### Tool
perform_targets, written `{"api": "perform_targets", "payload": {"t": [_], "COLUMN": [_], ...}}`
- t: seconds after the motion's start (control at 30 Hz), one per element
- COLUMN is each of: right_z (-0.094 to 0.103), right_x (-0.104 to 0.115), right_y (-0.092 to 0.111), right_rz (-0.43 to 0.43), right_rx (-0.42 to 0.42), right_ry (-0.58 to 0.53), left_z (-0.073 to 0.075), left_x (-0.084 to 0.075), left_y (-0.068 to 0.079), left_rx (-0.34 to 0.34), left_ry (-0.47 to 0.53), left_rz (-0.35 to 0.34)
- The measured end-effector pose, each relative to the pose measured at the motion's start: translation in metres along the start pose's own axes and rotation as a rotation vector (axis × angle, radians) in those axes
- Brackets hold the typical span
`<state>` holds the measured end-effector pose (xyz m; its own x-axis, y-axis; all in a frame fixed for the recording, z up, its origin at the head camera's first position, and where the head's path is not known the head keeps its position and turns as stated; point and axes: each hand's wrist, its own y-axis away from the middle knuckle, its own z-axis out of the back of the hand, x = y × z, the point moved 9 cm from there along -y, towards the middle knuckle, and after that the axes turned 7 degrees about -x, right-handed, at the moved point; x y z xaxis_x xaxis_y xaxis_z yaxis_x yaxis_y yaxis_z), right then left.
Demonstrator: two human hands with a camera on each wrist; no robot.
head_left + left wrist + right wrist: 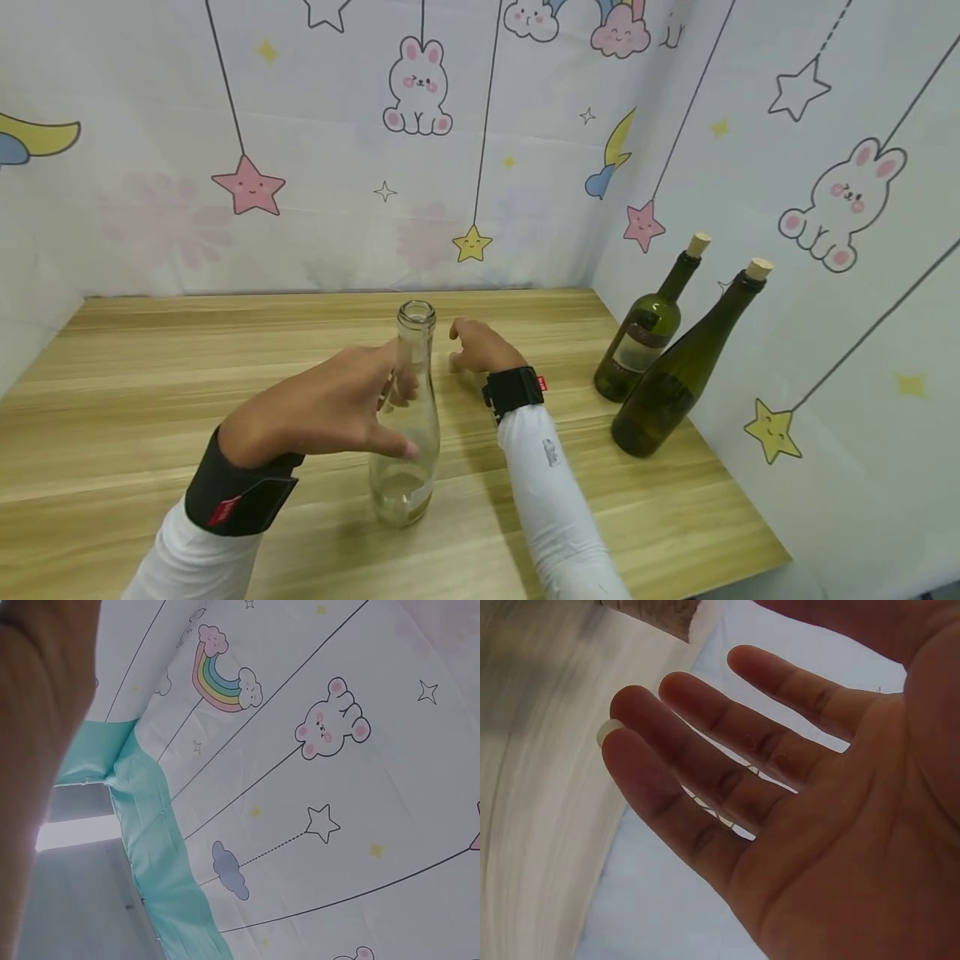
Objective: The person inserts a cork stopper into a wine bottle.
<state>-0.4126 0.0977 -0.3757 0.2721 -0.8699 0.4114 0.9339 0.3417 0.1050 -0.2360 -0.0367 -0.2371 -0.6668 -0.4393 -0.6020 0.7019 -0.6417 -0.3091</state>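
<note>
A clear glass bottle (408, 425) with an uncapped mouth stands upright on the table. My left hand (322, 408) is at its side, thumb in front of the glass and fingers bent behind it, visible through the neck; I see no firm grip. Beyond the bottle, my right hand (483, 346) reaches low over the table, holding nothing that I can see. A brown cork (656, 613) lies near its loosely extended fingers (660, 776) in the right wrist view; the head view does not show this cork. Only a blurred part of the left hand (45, 735) enters the left wrist view.
Two green bottles stand at the table's right side by the fabric wall: a labelled one (637, 346) and a taller one (675, 383), both with corks in their mouths. The wooden table (142, 392) ends against patterned fabric walls (322, 242).
</note>
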Motion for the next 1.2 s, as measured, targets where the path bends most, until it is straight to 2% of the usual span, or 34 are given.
{"api": "perform_targets", "payload": {"t": [0.23,0.33,0.4,0.47,0.57,0.63,0.73,0.87,0.93,1.0,1.1,1.2], "right_z": [-0.013,-0.014,-0.008,0.006,0.039,0.066,0.109,0.156,0.169,0.177,0.178,0.174], "right_x": [0.002,0.005,0.010,0.021,0.044,0.063,0.093,0.129,0.141,0.150,0.162,0.173], "right_y": [-0.005,-0.006,-0.003,0.002,0.019,0.037,0.077,0.141,0.169,0.191,0.214,0.222], "right_rz": [0.048,0.058,0.070,0.099,0.169,0.242,0.395,0.643,0.762,0.873,1.011,1.084], "right_rx": [-0.017,-0.038,-0.064,-0.113,-0.229,-0.344,-0.557,-0.856,-0.951,-1.004,-1.025,-1.019], "right_ry": [0.118,0.136,0.125,0.114,0.100,0.087,0.032,-0.136,-0.292,-0.481,-0.715,-0.794], "left_z": [-0.005,-0.005,0.000,0.009,0.026,0.037,0.049,0.057,0.058,0.057,0.053,0.049], "left_x": [0.001,0.005,0.007,0.009,0.015,0.021,0.032,0.041,0.043,0.043,0.042,0.040], "left_y": [0.000,0.005,0.010,0.015,0.022,0.026,0.032,0.034,0.034,0.033,0.031,0.028], "left_rx": [0.038,0.072,0.082,0.076,0.047,0.030,-0.001,-0.041,-0.047,-0.048,-0.047,-0.044], "left_ry": [0.005,0.041,0.069,0.081,0.088,0.086,0.087,0.051,0.037,0.030,0.031,0.026], "left_rz": [0.056,0.124,0.164,0.185,0.184,0.183,0.180,0.180,0.187,0.196,0.208,0.204]}}
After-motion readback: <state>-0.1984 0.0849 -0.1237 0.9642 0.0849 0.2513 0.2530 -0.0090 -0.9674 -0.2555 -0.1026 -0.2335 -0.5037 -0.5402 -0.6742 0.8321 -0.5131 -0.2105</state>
